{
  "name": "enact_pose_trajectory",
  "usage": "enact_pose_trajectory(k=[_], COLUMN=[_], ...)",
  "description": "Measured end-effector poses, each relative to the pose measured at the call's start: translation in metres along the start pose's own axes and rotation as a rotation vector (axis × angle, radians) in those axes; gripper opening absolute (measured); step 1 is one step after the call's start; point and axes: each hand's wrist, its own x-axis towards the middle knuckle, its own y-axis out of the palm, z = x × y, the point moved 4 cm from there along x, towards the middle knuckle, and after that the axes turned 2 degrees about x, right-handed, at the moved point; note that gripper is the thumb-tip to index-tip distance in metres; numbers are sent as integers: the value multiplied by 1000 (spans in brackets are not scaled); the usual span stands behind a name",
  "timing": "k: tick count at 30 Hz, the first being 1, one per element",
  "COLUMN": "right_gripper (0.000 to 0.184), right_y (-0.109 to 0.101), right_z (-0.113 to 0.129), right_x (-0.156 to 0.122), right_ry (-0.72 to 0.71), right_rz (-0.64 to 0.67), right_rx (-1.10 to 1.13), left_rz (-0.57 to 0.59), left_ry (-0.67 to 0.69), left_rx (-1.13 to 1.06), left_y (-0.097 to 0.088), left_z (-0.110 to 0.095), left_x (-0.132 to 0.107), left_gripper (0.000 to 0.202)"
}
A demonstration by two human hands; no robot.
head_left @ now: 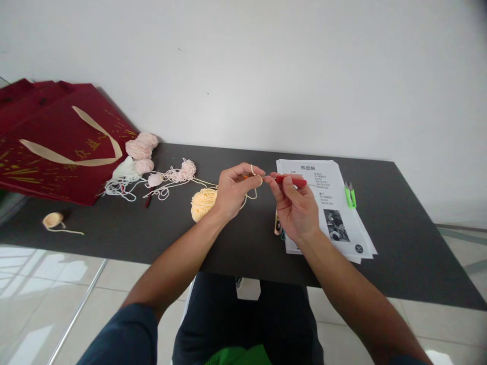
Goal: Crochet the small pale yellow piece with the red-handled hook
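Note:
My right hand grips a crochet hook by its red handle, the thin metal shaft pointing left. Its tip reaches the fingertips of my left hand, which pinch pale yellow yarn; one strand loops over a raised finger. Something small and orange shows between the left fingers, too hidden to name. A yellow yarn ball lies on the dark table just behind my left wrist. Both hands are held above the table, close together.
Printed sheets lie under my right hand, with green thread snips on their right edge. Leftward are pink yarn, white yarn, a small cream crocheted piece and dark red gift bags. A white wall stands behind.

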Motion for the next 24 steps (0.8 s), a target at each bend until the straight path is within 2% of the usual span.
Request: enact_pose_trajectory(k=[3,5,8,13,24], right_gripper=[15,15,14,12,19], right_y=[4,6,5,4,-1], right_z=[2,3,4,4,-2], right_x=[-3,-3,-2,0,4], right_ry=[64,67,57,42,152], right_rz=[-29,-27,-18,11,-58], right_rx=[61,68,51,-8,84], left_rz=[-3,-3,-7,-27,-54], left_ry=[70,69,57,117,-74], left_rx=[12,31,100,188,13], left_y=[-2,-2,-3,-4,1], left_z=[-2,-2,-2,-5,9], left_x=[2,3,3,3,-2], left_gripper=[9,10,22,39,28])
